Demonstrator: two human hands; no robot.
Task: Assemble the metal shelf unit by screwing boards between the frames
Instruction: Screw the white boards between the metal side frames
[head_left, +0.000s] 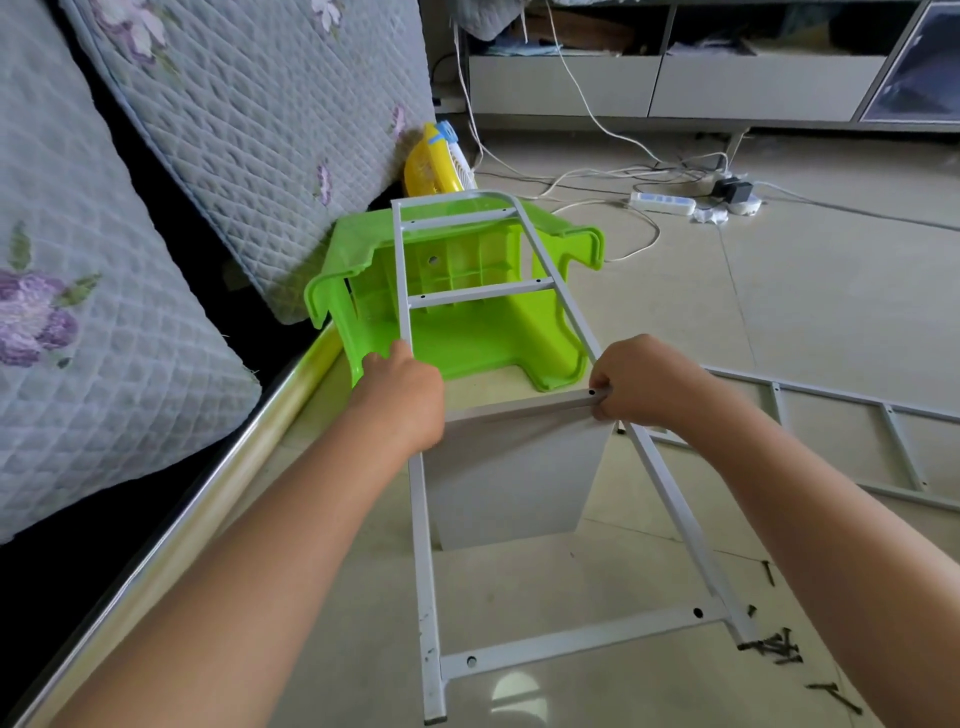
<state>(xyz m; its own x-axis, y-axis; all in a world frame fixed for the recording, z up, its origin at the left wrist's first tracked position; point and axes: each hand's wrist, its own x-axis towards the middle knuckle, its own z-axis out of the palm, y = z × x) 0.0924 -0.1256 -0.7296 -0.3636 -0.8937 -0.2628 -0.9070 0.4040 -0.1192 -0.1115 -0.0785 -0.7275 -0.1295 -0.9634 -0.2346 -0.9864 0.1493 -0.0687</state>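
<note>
A white metal ladder-shaped frame (423, 525) slants up from the floor, its top leaning on an overturned green plastic stool (467, 343). A white board (514, 478) hangs edge-on under the frame's middle rung. My left hand (400, 395) grips the frame's left rail at that rung. My right hand (639, 382) pinches the rung's right end where it meets the right rail, next to a screw hole. A second white frame (893, 431) lies flat on the floor at the right.
Several dark screws (774, 647) lie scattered on the tile floor at the lower right. A quilted mattress (104, 312) and sofa edge fill the left. A power strip (662, 202) with cables lies at the back, before a low cabinet. A yellow fan (431, 161) stands behind the stool.
</note>
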